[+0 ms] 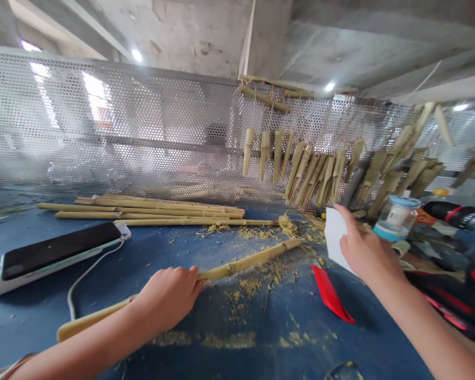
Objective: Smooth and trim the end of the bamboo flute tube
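My left hand is closed around a long bamboo stick that lies diagonally on the blue table. My right hand is raised above the table at the right and pinches a white sheet, a piece of paper or card. A red flat piece lies on the table just below that hand. Yellow bamboo shavings are scattered around the stick's far half.
A bundle of bamboo sticks lies along the perforated metal screen. Cut bamboo pieces hang from the screen. A phone on a white power bank with its cable lies left. A small jar and red-black power tools sit right.
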